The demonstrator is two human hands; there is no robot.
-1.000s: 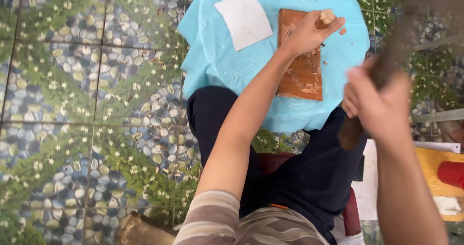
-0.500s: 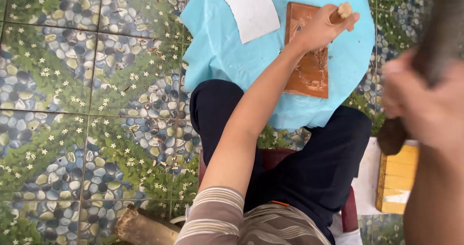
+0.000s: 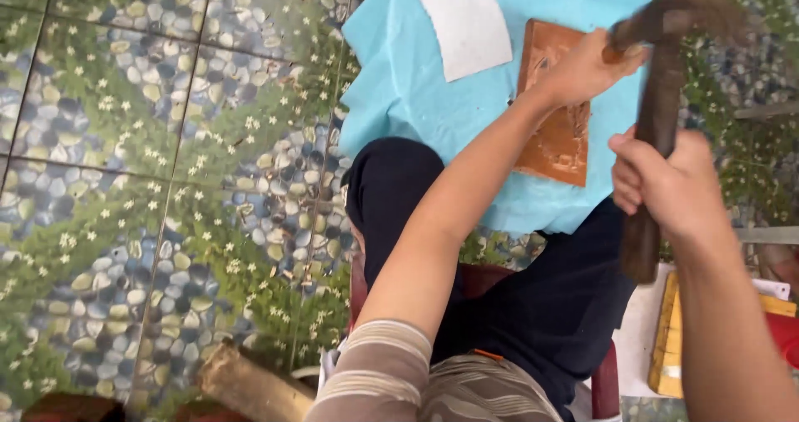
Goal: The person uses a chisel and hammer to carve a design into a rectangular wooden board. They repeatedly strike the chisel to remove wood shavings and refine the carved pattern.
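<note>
A brown carved wooden panel [image 3: 558, 131] lies on a light blue cloth [image 3: 408, 81] over a small table. My left hand [image 3: 587, 68] rests on the panel's top edge, closed around a small wooden chisel handle. My right hand [image 3: 666, 185] grips the dark wooden handle of a hammer [image 3: 657, 114], whose blurred head is over the left hand. A white paper sheet [image 3: 466, 31] lies on the cloth left of the panel.
My dark trousered legs [image 3: 399, 189] reach under the table, on a red seat [image 3: 483, 280]. Pebble-and-flower patterned floor tiles [image 3: 150, 156] fill the left. A yellow wooden block [image 3: 670, 347] and a red thing lie at the right; a piece of wood [image 3: 250, 380] lies below.
My right hand has swung the hammer from the far right, up and over to the left, so its head is above the left hand. The left hand stays on the panel.
</note>
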